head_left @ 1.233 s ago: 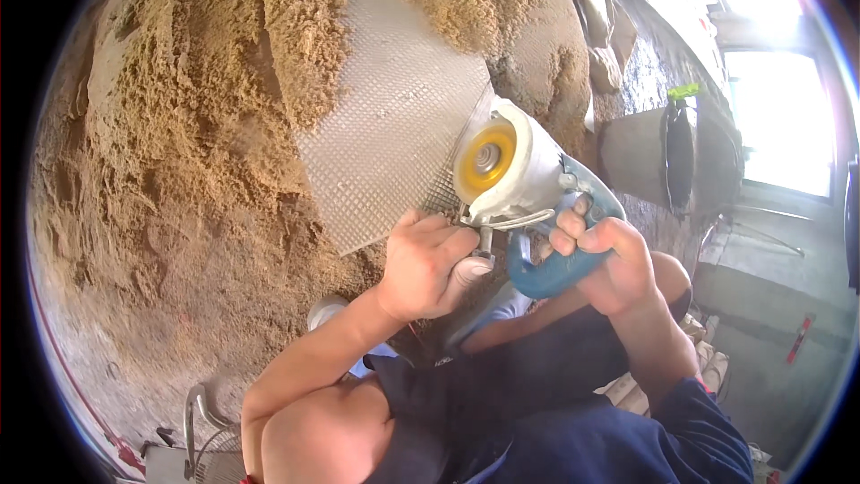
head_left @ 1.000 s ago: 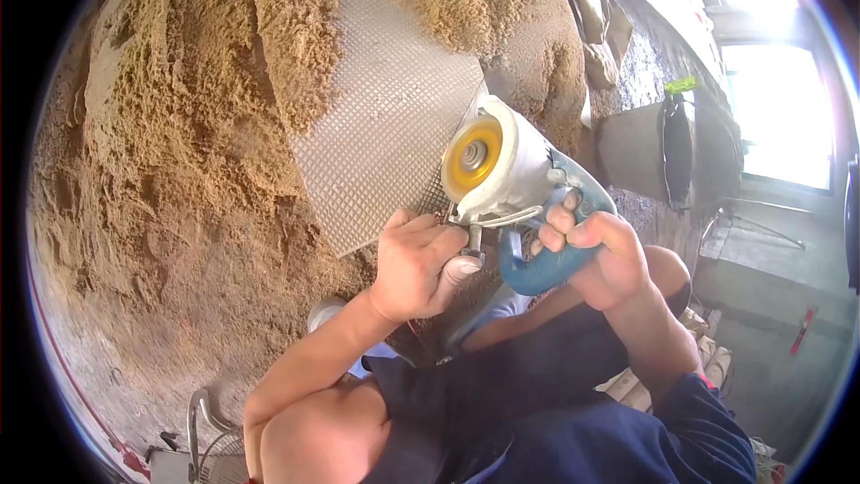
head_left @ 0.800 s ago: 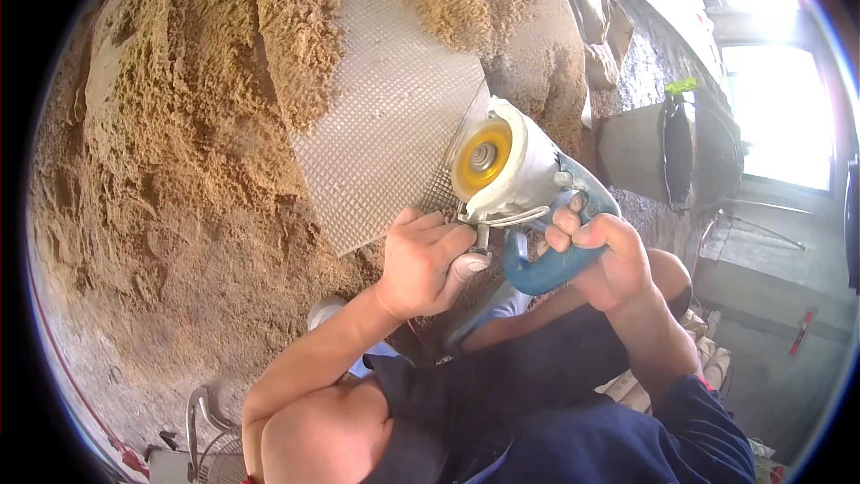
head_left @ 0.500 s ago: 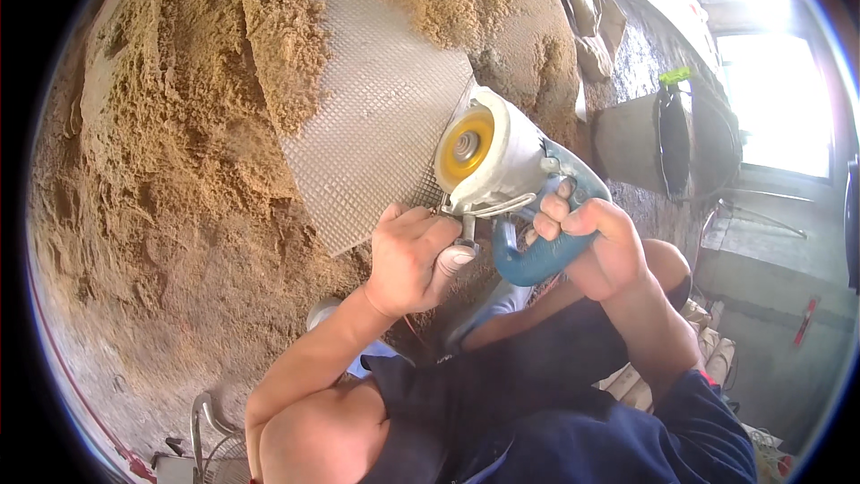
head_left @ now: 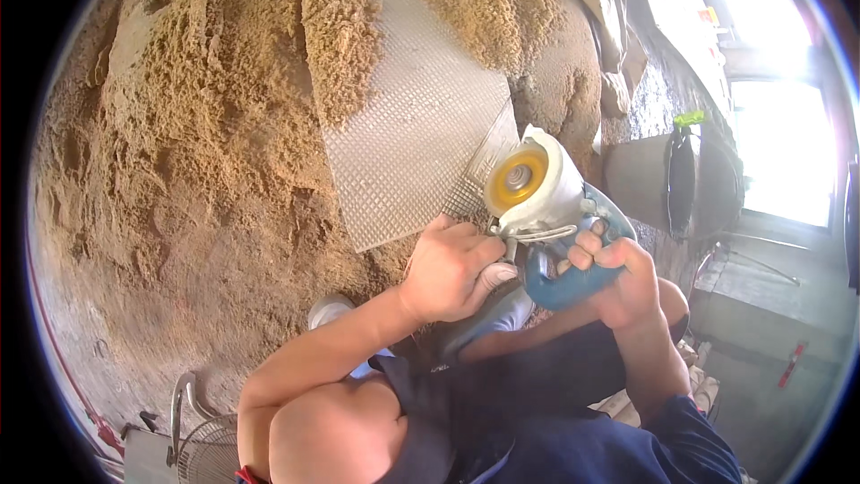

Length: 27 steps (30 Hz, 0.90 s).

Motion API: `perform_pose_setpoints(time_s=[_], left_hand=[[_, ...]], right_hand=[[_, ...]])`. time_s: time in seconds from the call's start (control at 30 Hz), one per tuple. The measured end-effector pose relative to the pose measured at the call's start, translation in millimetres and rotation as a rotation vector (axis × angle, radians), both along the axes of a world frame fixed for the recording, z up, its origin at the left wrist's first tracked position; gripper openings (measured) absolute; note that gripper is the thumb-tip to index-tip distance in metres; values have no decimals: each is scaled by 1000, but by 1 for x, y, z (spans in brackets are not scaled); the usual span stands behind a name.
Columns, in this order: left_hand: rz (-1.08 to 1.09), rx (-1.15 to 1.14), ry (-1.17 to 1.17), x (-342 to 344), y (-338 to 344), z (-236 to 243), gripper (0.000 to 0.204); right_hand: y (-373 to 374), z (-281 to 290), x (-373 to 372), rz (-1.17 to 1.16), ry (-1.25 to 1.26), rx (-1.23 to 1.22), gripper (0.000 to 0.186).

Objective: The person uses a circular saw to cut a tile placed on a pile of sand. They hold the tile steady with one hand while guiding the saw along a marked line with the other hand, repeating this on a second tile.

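A handheld power cutter (head_left: 551, 193) with a whitish guard, a gold-coloured round disc centre and a blue loop handle is held up in front of my knees. My right hand (head_left: 618, 273) is closed around the blue handle (head_left: 573, 280). At the cutter's lower left edge, my left hand (head_left: 455, 271) pinches a small metal part under the guard; its fingertips are partly hidden. Just beyond both hands lies a large pale tile (head_left: 412, 139) with a grid-patterned face. A narrow strip (head_left: 491, 154) runs along its right edge, partly behind the guard.
Heaps of damp sand (head_left: 215, 99) cover the ground on the left and overlap the tile's far part. A grey bucket (head_left: 640, 181) lies on its side at the right. Near the lower left stands a metal-framed wire item (head_left: 202, 448). Paper sacks (head_left: 591, 0) lie at the far right.
The whole view has shifted, so the scene sits farther right. The cutter and both hands have moved slightly right and nearer relative to the tile, showing more of its right edge strip.
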<state>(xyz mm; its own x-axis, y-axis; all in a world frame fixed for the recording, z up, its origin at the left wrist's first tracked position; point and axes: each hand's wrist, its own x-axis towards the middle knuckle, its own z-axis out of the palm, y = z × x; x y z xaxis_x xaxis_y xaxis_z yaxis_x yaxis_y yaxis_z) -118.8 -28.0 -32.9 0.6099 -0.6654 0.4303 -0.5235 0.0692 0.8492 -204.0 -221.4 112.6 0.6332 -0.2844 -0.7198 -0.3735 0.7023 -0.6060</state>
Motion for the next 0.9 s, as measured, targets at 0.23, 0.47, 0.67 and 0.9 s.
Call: perform_pose_setpoints(time_s=[0.23,0.47,0.67,0.9], left_hand=[[47,-9,-64,0,7,-4,26],[49,-40,-49,-7,5,-8,27],[1,-70,-31,-15,-3,-5,25],[22,-14,-21,-7,-3,-2,23]], right_hand=[[11,5,11,74,-14,-15,25],[10,1,4,67,10,-25,26],[8,8,-9,-7,47,-60,27],[7,5,2,26,-1,-93,29]])
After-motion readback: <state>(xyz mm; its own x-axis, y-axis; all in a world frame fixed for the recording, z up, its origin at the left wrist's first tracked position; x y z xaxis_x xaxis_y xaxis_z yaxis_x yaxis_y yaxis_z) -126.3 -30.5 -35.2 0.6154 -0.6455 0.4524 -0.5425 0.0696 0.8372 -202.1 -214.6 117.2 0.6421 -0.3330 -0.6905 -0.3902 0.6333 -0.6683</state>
